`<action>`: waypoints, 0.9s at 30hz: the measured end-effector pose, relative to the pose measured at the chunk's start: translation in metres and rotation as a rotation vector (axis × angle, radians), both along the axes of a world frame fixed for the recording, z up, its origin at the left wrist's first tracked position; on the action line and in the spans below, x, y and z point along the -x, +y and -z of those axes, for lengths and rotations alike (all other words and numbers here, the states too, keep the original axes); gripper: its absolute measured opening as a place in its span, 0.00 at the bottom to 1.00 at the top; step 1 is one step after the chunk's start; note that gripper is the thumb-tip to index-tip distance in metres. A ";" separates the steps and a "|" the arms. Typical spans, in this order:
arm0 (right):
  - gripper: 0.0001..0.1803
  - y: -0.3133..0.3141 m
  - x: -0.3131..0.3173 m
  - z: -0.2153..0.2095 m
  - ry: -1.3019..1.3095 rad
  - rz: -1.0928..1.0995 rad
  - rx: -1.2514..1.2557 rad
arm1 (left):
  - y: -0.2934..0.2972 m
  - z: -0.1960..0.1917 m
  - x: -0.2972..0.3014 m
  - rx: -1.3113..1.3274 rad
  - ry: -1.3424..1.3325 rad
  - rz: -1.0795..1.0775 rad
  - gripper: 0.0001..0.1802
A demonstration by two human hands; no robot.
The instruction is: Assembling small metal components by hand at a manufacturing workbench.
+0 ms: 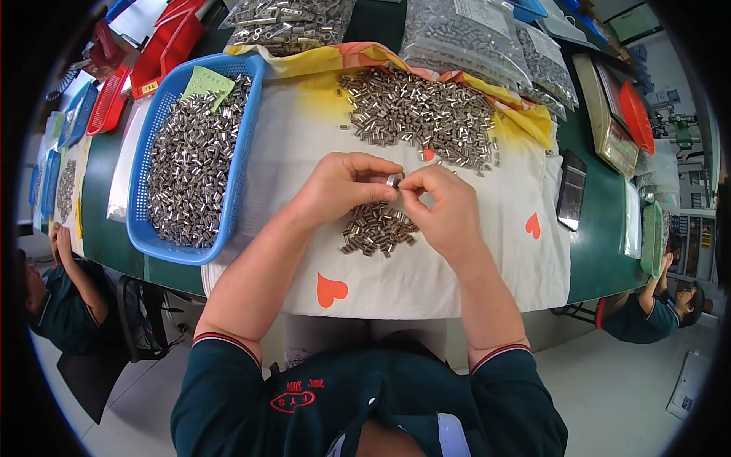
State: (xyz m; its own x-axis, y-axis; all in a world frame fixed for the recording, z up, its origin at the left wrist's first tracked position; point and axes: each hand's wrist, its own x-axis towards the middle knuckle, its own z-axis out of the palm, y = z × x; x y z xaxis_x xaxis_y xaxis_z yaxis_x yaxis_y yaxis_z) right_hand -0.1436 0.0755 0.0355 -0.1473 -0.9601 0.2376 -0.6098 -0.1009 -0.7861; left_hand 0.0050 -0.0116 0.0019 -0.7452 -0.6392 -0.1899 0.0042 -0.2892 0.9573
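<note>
Above the white cloth, my left hand pinches a small shiny round metal piece between thumb and fingers. My right hand meets it from the other side, its thumb and index finger pressed together at the piece's edge. Whatever sits between those right fingertips is too small to make out. Just below both hands lies a small pile of short metal sleeves. A larger heap of similar sleeves spreads over the far part of the cloth.
A blue basket full of metal sleeves, with a green note on top, stands left. Bags of metal parts lie behind the rolled yellow cloth edge. A phone rests right. Other people sit at both sides.
</note>
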 end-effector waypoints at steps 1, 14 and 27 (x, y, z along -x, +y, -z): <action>0.04 0.000 0.000 0.000 0.000 0.001 -0.001 | 0.000 -0.002 0.000 -0.009 -0.003 0.000 0.18; 0.05 -0.002 0.001 -0.001 -0.097 0.035 0.001 | 0.002 -0.007 0.000 -0.060 0.021 -0.052 0.18; 0.05 0.001 0.011 -0.002 -0.288 0.008 -0.089 | 0.008 -0.003 0.001 0.096 0.115 -0.102 0.18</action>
State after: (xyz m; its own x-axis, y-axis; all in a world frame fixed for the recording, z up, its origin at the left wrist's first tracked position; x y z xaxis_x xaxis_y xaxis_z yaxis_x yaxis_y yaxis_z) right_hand -0.1546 0.0760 0.0375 -0.2038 -0.9739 0.1003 -0.3607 -0.0206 -0.9325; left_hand 0.0038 -0.0032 0.0046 -0.6885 -0.7240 -0.0422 0.1395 -0.1894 0.9719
